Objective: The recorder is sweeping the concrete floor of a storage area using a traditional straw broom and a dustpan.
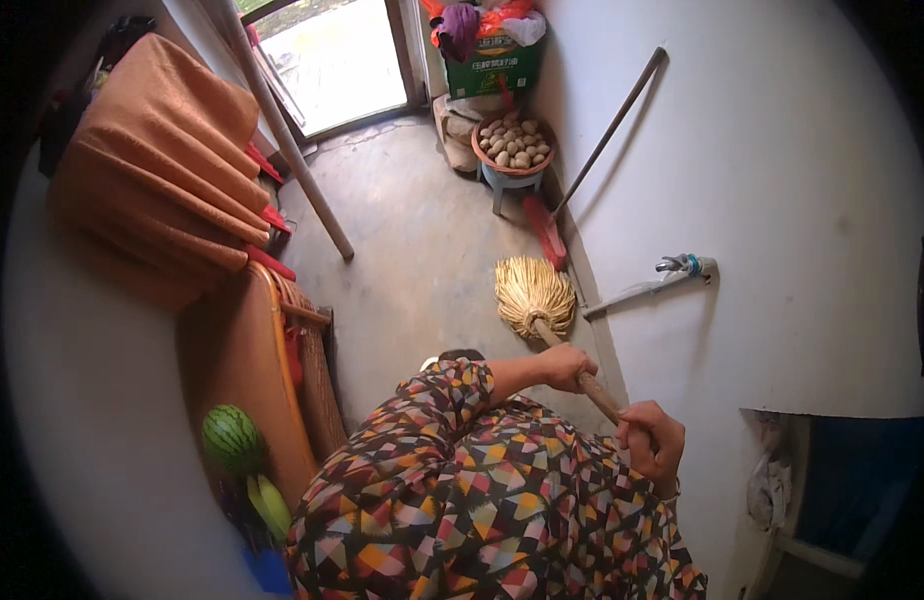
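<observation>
Left grip (567,367) clasping straw broom (548,331) nearer its bristles (530,288), right grip (654,440) holding handle (604,398) farther up. Bristles spreading near red dustpan (545,232), white wall (792,180).

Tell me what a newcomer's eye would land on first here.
Probably the straw-coloured broom just right of centre, its wooden handle gripped by the left fingers and, higher up the handle, the right fingers. Next, likely the draped orange cloth at upper left and the striped green watermelon at lower left.
</observation>
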A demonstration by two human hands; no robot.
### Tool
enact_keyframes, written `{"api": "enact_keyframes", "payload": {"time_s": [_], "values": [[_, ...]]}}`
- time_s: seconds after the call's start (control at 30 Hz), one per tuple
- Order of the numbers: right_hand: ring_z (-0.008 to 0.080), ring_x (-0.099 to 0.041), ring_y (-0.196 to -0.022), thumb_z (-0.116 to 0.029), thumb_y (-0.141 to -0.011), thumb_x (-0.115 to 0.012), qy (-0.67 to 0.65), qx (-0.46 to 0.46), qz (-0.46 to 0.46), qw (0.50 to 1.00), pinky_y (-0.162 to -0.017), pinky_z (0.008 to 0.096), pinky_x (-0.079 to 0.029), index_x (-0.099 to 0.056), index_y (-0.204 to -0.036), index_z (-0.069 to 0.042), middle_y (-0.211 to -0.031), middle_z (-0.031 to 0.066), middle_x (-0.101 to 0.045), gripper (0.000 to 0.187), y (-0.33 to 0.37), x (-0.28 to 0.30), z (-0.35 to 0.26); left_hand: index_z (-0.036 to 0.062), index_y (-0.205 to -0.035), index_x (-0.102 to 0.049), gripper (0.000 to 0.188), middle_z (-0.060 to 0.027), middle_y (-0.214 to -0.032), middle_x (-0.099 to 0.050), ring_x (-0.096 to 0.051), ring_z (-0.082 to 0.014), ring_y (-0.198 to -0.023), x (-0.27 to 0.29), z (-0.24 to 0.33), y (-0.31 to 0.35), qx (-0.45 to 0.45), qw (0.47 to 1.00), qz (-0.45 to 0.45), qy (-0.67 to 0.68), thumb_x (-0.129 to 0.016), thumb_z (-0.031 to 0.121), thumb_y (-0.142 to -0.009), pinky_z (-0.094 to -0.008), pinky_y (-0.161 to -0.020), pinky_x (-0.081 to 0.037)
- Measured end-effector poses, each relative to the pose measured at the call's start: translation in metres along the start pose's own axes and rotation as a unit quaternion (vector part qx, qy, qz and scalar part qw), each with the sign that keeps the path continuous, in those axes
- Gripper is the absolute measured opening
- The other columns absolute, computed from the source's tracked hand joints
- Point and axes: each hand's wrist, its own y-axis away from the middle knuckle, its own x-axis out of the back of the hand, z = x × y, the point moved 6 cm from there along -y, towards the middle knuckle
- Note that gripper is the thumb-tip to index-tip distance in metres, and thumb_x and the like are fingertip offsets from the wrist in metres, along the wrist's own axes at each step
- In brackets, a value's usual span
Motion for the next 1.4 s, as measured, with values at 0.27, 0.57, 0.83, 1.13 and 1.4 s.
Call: {"api": "enact_keyframes", "payload": {"time_s": [0.27,0.57,0.83,1.13,1.4], "values": [[0.014,-0.055,-0.059,0.004,-0.08,-0.047,-0.052,-0.032,-0.05,0.997,-0.056,0.0247,-0.044,-0.062,-0.092,0.0,-0.072,0.0072,-0.058,0.019,-0.063,-0.036,0.007,0.014,-0.081,-0.059,0.023,-0.0079,-0.074,-0.059,-0.059,-0.03,-0.079,0.059,-0.05,0.049,0.025,0.997,0.079,0.003,-0.068,0.026,-0.064,-0.0416,-0.072,-0.043],[0.0123,-0.051,-0.064,0.003,-0.079,-0.047,-0.143,-0.076,-0.185,0.969,-0.06,0.0238,-0.042,-0.063,-0.098,-0.001,-0.072,0.0037,-0.055,0.025,-0.186,-0.164,0.025,0.0115,-0.08,-0.059,0.022,-0.0083,-0.079,-0.062,-0.059,-0.0294,-0.082,0.171,-0.165,0.17,0.153,0.963,0.22,-0.034,-0.067,0.024,-0.063,-0.0419,-0.074,-0.042],[0.0204,-0.055,-0.068,0.0,-0.073,-0.054,-0.157,0.033,-0.306,0.938,-0.065,0.0295,-0.043,-0.065,-0.096,-0.004,-0.073,0.0069,-0.058,0.026,-0.267,-0.275,0.009,0.0113,-0.078,-0.057,0.016,-0.0078,-0.074,-0.06,-0.059,-0.03,-0.078,0.227,-0.224,0.264,0.237,0.904,0.353,-0.025,-0.066,0.018,-0.066,-0.0408,-0.068,-0.043],[0.0199,-0.056,-0.068,0.005,-0.07,-0.052,-0.162,-0.009,-0.229,0.96,-0.065,0.0294,-0.045,-0.065,-0.087,0.001,-0.075,0.0075,-0.061,0.022,-0.343,-0.215,-0.003,0.0097,-0.077,-0.055,0.018,-0.0096,-0.071,-0.058,-0.057,-0.0313,-0.076,0.295,-0.212,0.212,0.181,0.899,0.399,-0.005,-0.066,0.015,-0.063,-0.0411,-0.069,-0.042],[0.0226,-0.055,-0.064,0.008,-0.066,-0.05,-0.211,0.102,-0.213,0.948,-0.066,0.0314,-0.046,-0.064,-0.08,0.001,-0.065,0.0071,-0.057,0.021,-0.421,-0.148,0.0,0.0091,-0.077,-0.055,0.022,-0.011,-0.071,-0.057,-0.057,-0.0329,-0.077,0.364,-0.214,0.115,0.109,0.905,0.41,0.01,-0.067,0.015,-0.061,-0.0408,-0.069,-0.043]]}}
